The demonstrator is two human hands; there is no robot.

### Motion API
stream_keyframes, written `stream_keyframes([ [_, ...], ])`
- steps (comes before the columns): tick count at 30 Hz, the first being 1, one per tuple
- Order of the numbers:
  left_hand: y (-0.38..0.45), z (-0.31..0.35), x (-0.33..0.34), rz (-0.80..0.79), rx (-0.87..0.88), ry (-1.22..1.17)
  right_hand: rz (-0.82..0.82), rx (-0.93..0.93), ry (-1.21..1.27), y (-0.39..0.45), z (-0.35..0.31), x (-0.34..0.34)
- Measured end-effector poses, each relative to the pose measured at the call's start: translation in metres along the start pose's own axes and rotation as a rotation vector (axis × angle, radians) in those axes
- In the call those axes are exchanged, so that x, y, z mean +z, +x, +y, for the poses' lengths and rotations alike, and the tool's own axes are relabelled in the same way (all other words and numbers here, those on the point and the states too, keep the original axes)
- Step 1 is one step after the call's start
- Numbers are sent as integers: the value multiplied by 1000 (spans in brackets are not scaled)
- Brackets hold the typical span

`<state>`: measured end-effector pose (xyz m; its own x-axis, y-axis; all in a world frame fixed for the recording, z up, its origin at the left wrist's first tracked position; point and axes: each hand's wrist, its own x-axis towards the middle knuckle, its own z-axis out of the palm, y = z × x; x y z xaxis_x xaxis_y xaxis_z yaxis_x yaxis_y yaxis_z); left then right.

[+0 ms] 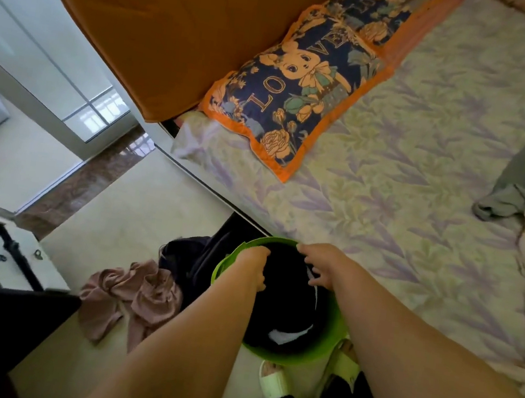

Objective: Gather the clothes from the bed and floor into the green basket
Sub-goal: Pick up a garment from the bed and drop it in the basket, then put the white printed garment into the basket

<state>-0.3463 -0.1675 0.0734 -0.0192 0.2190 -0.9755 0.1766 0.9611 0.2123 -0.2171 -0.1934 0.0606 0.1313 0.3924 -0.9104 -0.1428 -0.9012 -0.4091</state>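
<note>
Black garment [288,299] under both hands [254,264]

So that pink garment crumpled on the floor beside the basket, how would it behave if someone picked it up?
The pink garment would probably go limp and dangle, since it already lies in loose folds and twists. It looks thin, so likely light for its size. Lifted from one spot, parts may trail over the floor or brush the dark clothes beside it.
</note>
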Motion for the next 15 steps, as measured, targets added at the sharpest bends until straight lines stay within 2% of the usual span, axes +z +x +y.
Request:
stream_keyframes([
  [6, -6, 19, 42, -22, 123, 78, 0, -40, 23, -1, -9, -34],
  [15, -39, 60, 177, -84, 225, 336, 87, -126, 151, -23, -29, -142],
])
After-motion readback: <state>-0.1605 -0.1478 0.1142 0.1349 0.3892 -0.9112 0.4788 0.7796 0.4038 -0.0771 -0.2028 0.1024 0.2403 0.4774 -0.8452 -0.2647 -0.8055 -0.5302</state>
